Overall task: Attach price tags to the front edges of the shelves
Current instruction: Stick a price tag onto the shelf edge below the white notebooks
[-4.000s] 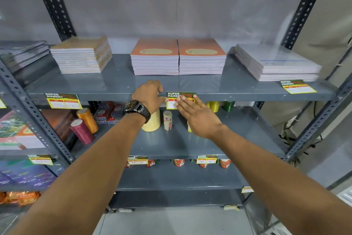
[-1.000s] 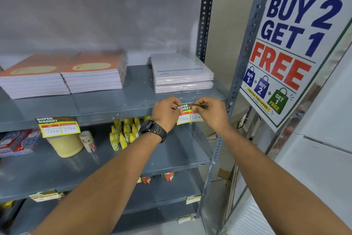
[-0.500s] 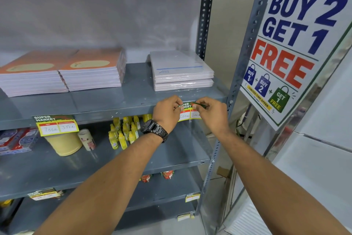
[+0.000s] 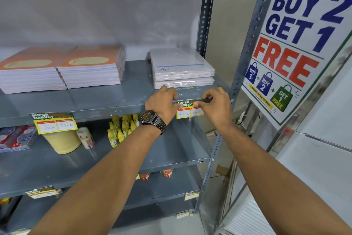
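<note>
A yellow and green price tag [image 4: 189, 110] reading 200 twice lies against the front edge of the grey metal shelf [image 4: 106, 110], at its right end. My left hand [image 4: 162, 104] pinches the tag's left side, with fingers hooked over the shelf edge. My right hand [image 4: 216, 106] pinches the tag's top right corner. A second price tag [image 4: 54, 123] reading 700 and 350 hangs on the same edge further left.
Stacks of orange notebooks [image 4: 91, 67] and wrapped white pads [image 4: 182, 68] sit on the shelf. Below are yellow bottles [image 4: 122, 128] and a tape roll [image 4: 63, 140]. A "Buy 2 Get 1 Free" sign [image 4: 297, 44] hangs on the right upright.
Four seconds ago both hands were at the middle tag; the view has since shifted right. Over the last second the hands raised the right-end tag up against the shelf edge.
</note>
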`<state>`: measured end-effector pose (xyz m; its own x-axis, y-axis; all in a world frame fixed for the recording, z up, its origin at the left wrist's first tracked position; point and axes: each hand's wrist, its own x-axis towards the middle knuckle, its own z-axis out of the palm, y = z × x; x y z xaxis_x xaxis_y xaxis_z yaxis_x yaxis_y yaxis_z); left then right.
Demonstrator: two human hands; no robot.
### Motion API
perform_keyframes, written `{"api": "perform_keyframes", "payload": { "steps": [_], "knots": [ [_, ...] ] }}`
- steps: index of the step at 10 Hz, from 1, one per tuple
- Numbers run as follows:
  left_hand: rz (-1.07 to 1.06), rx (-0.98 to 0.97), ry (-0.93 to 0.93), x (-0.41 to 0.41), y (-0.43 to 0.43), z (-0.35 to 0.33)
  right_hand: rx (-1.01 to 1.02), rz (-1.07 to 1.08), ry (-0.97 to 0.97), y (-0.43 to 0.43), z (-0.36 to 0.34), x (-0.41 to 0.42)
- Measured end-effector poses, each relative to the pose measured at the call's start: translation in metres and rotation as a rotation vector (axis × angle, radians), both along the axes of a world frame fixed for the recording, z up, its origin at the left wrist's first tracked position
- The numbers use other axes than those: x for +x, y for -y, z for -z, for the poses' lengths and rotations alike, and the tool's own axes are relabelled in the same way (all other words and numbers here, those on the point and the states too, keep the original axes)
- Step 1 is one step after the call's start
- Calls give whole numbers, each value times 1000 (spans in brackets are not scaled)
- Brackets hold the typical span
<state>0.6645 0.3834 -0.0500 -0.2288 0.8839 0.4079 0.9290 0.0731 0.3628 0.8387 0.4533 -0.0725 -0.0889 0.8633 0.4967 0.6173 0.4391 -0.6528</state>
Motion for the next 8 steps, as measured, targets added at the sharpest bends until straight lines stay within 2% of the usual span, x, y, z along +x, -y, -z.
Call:
{"api": "perform_keyframes", "payload": {
  "steps": [1,2,3,4,5,6,7,8],
  "knots": [
    [9,-38,39,-3,-1,-6,136,28,149,13,5,0],
    [18,-47,75,-7,-1,-10,412,-147,331,28,29,-1],
    [18,-56,91,-9,-1,-11,468,-238,589,28,59,-1],
    [26,-58,102,-13,-2,-11,428,-220,864,21,71,2],
    [31,-48,115,-16,-2,-9,408,-189,1006,19,74,2],
    [41,-40,95,-12,1,-7,391,-173,1028,21,72,2],
    [83,-42,83,-12,5,-5,405,-175,944,27,69,1],
    [158,-35,69,-19,20,-4,397,-189,752,38,52,-4]
  ]
}}
